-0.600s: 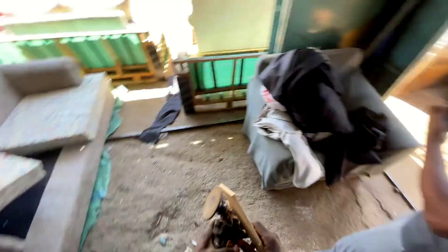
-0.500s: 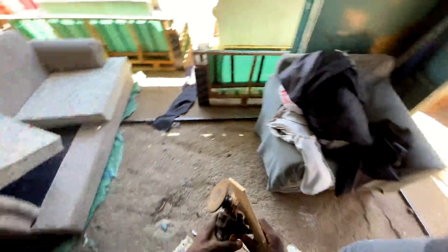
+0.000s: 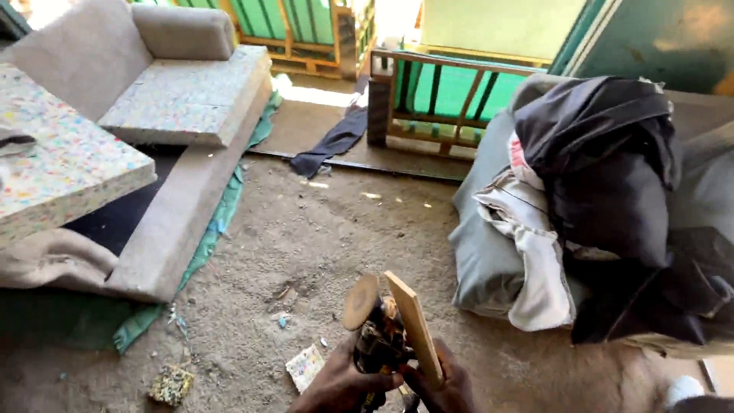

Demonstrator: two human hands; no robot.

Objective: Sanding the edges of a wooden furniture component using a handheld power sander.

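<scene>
Dirt floor (image 3: 321, 237) w/ foam sofa (image 3: 145, 130) on one side, clothes pile (image 3: 604, 191) on the other. Low down, our left hand (image 3: 336, 386) wraps the dark tool (image 3: 378, 340); right hand (image 3: 443, 386) pinches the wood strip (image 3: 413, 327) beside it.

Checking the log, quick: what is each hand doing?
Left hand: closed on the dark tool.
Right hand: closed on the wooden strip.

two hands (image 3: 344, 386), one wooden strip (image 3: 414, 327), two foam slabs (image 3: 187, 95), perhaps one power tool (image 3: 376, 340).
</scene>
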